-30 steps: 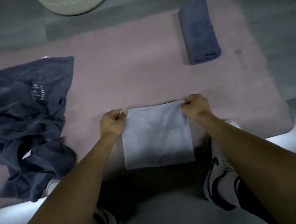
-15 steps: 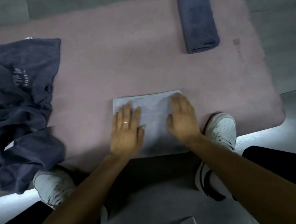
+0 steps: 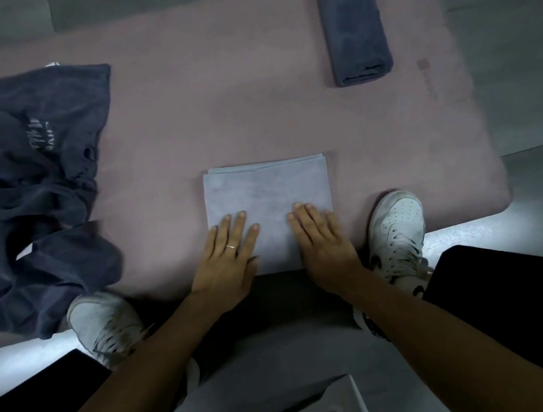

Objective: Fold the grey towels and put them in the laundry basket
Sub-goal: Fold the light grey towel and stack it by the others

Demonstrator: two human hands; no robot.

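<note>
- The light grey towel [image 3: 268,202] lies folded into a neat rectangle on the pink mat [image 3: 216,109], near the mat's close edge, between the person's two white sneakers.
- The left hand [image 3: 227,260] rests flat on the towel's near left corner, fingers straight and slightly spread, gripping nothing; a thin ring sits on one finger.
- The right hand [image 3: 323,244] rests flat on the towel's near right corner, fingers straight and together, also gripping nothing.
- The two hands lie apart, with a strip of bare towel between them.
- A dark grey towel [image 3: 354,18], folded into a long narrow bundle, lies on the far right part of the mat, well apart from the light one.
- A crumpled heap of dark cloth [image 3: 25,183] with pale lettering lies on the left side of the mat, spilling over its near edge.
- The left sneaker [image 3: 106,324] stands at the mat's near edge beside the heap; the right sneaker [image 3: 396,224] has its toe on the mat just beside the light towel.
- No laundry basket shows in this view, so its contents cannot be told.
</note>
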